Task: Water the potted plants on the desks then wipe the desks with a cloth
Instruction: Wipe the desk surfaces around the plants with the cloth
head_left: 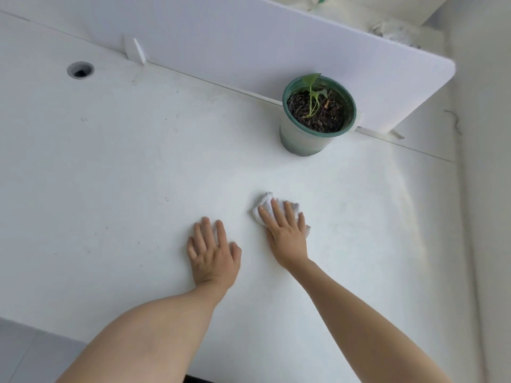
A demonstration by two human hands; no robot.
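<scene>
Both of the person's bare forearms reach out over the white desk [110,167]. The left hand [213,255] lies palm down on the bare surface, fingers straight and slightly spread, holding nothing. Just to its right, the right hand [284,233] is flat too, its fingers stretched forward and pressing on a small crumpled white cloth [266,202]. The cloth bunches out beyond the fingertips and at the little-finger side. The 2 hands are near each other but not touching.

Further back and a little right of the cloth, a green pot [304,139] stands upright on the desk, close against the white divider panel [276,37]. It holds dark soil [326,117] with bits of root showing and 1 thin green seedling [313,89] with a few leaves (1 looks browned).

Far left at the back there is a round cable hole [80,70], dark inside. Over the top of the divider, some crumpled pale stuff [392,30] is too washed out to name. Most of the cloth is hidden under the right hand, and the upper arms are cut off at the bottom edge, where a strip of grey floor [22,352] shows at the left.
</scene>
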